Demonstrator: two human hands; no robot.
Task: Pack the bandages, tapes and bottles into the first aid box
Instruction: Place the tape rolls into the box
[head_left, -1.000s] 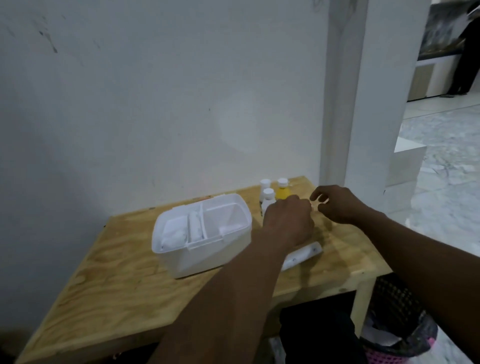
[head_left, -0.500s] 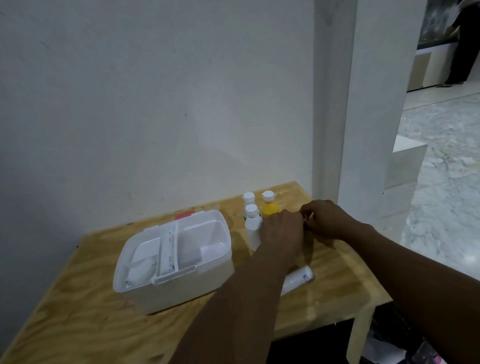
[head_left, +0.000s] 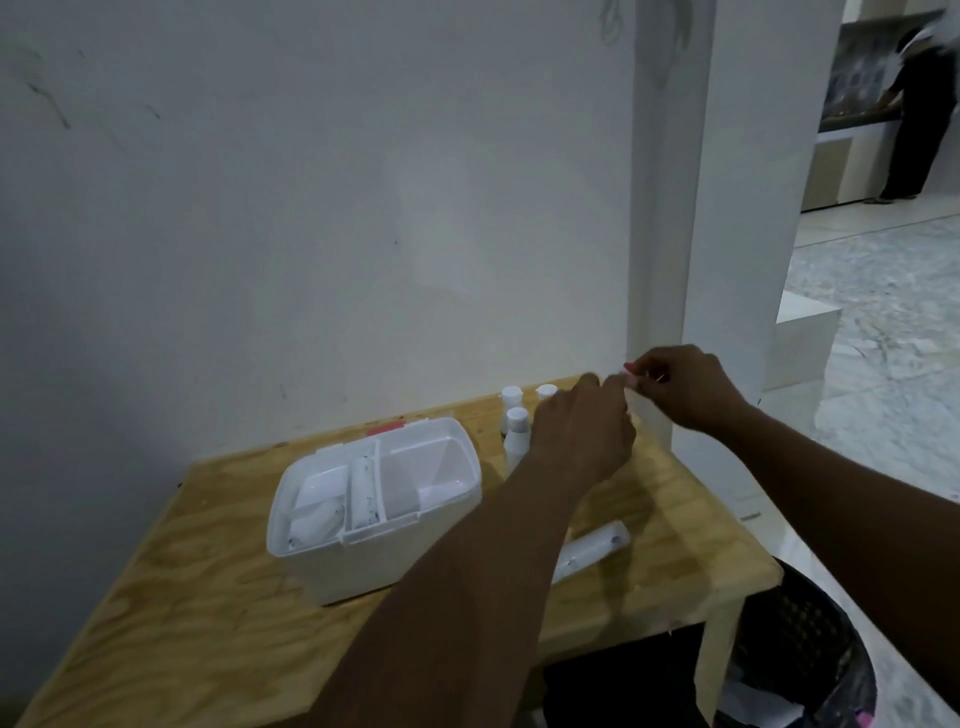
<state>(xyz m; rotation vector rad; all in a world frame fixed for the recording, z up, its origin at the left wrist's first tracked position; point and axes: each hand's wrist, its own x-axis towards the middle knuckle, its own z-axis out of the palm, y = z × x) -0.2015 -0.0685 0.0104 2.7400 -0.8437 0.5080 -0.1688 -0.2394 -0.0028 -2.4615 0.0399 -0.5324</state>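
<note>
An open white first aid box (head_left: 332, 571) stands on the wooden table (head_left: 208, 623), with white packets in its left compartments and its right one nearly bare. Three white-capped bottles (head_left: 517, 434) stand just behind and right of the box, partly hidden by my left hand. A white tube-shaped roll (head_left: 595, 548) lies on the table under my left forearm. My left hand (head_left: 582, 441) and my right hand (head_left: 688, 389) meet above the bottles. Their fingertips pinch a small pale item with a pink tip (head_left: 628, 371), too small to identify.
A white wall runs behind the table and a white pillar (head_left: 717, 260) rises at its right rear corner. A black mesh waste basket (head_left: 800, 654) sits on the floor beside the table's right leg. A person (head_left: 914, 104) stands far off in the back room.
Both hands have lifted off the table and closed together on the small item. The view has shifted, so the box now sits further left and lower.
</note>
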